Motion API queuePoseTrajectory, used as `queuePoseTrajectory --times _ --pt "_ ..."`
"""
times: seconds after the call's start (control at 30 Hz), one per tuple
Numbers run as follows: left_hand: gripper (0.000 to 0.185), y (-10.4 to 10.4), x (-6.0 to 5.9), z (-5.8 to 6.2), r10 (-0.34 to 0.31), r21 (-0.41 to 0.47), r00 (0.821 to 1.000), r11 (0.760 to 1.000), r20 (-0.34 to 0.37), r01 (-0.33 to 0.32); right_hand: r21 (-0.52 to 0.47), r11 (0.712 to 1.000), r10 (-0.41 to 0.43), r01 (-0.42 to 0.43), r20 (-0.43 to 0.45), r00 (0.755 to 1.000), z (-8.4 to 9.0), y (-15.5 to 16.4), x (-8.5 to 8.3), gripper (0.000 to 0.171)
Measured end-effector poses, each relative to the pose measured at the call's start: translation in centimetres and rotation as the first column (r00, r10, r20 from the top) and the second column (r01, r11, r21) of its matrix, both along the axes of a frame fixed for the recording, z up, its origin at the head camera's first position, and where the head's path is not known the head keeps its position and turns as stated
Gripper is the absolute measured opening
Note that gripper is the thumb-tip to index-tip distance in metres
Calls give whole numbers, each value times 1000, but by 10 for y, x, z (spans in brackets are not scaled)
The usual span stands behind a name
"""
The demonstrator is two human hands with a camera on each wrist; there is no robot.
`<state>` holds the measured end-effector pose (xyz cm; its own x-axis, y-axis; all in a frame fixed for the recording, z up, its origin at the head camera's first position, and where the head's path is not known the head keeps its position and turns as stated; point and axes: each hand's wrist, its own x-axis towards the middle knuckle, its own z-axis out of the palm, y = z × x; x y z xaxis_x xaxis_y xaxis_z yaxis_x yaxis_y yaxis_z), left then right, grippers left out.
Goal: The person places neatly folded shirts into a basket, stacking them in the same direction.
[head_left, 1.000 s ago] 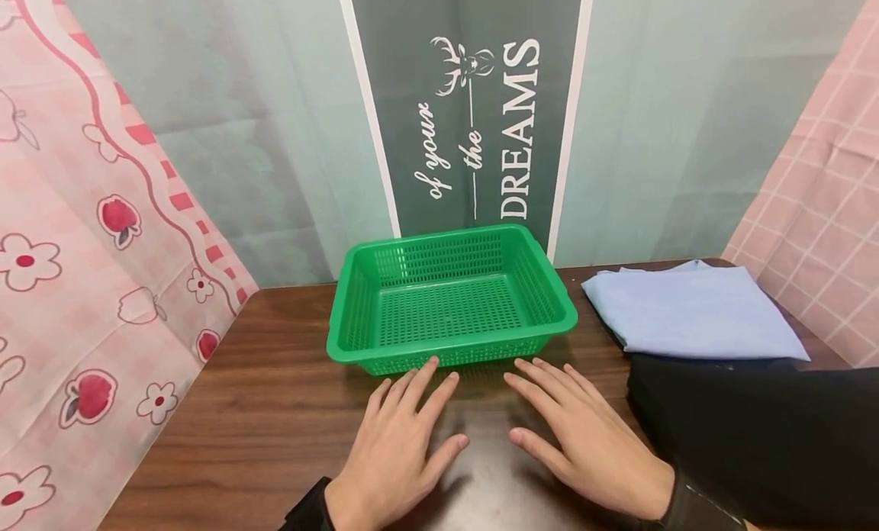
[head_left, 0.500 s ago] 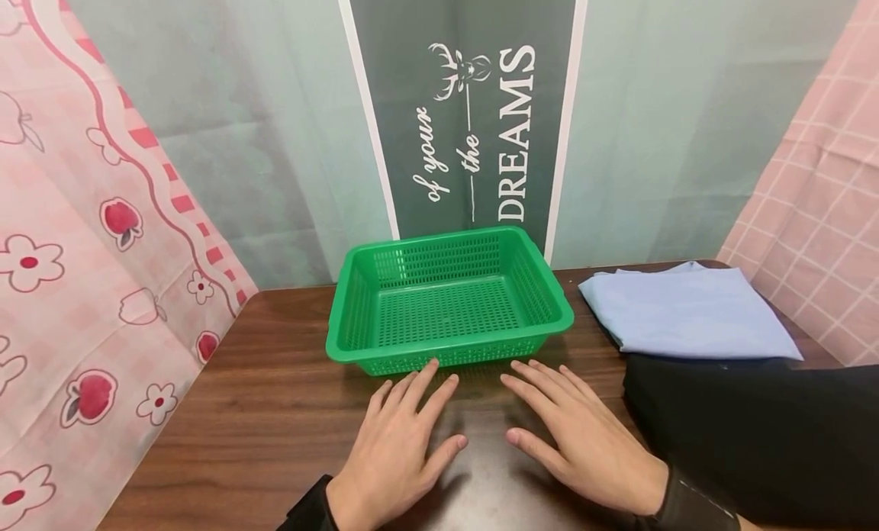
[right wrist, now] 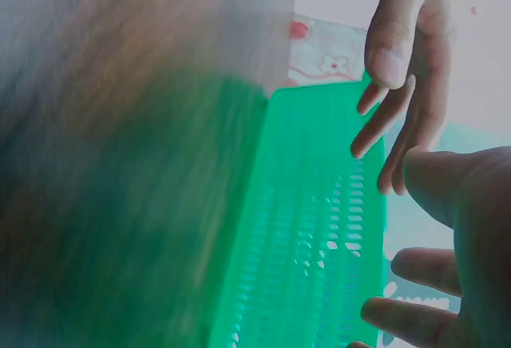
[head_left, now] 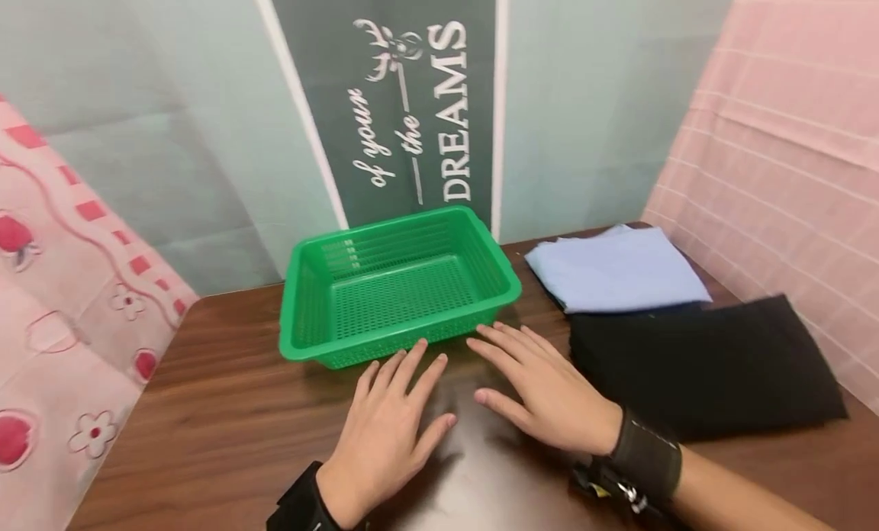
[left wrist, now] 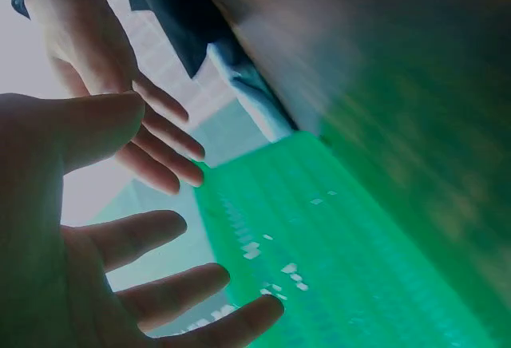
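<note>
A green plastic basket point(head_left: 405, 317) with slotted walls and nothing in it stands on the wooden table in the head view. In front of it my left hand point(head_left: 384, 424) is held palm down over the table, fingers spread and straight, fingertips close to the basket's near wall. My right hand point(head_left: 542, 386) lies to the right in the same pose, its fingertips near the basket's front right corner. Neither hand holds anything. Both wrist views show the spread fingers beside the basket wall point(left wrist: 319, 228), with the other hand across from them.
At the back right lies a folded light blue cloth point(head_left: 618, 271). Nearer, a folded black cloth point(head_left: 700, 371) lies beside my right wrist. The brown table point(head_left: 206, 409) is bounded by a grey-green curtain point(head_left: 584, 96) behind and pink patterned cloths point(head_left: 790, 134) at the sides.
The head view has turned to the right, so everything sits further left in it and more of the black cloth shows. The hands keep their pose before the basket.
</note>
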<state>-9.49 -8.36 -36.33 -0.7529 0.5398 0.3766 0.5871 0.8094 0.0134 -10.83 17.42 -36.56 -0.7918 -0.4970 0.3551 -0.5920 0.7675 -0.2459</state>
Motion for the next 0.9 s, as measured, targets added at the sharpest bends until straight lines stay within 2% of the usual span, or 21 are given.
queuePoseTrajectory --times 0.1,0.2,0.37,0.53,0.63,0.77,0.9 --pt "66 9 -5 4 -27 -12 997 1000 -74 26 32 999 4 -4 -30 1000 5 9 -9 63" --pt "64 18 -9 7 -74 -35 990 997 -122 70 40 999 -14 18 -83 996 3 26 -10 63" --pt "63 23 -7 6 -115 -14 986 993 -119 114 10 994 -104 106 -141 985 0 76 -2 63" --pt "60 11 -2 1 -140 2 981 990 -135 141 -4 969 -244 247 -178 953 6 140 -2 62" --pt "55 6 -2 -2 -161 4 974 986 -159 164 4 953 -299 304 -164 940 8 172 -4 61" --pt "66 8 -5 -4 -184 -9 968 983 -173 185 41 936 -343 349 -108 933 2 204 -2 63" --pt "57 17 -7 -6 -217 -16 965 976 -148 217 104 908 -409 406 2 913 -10 232 7 68"
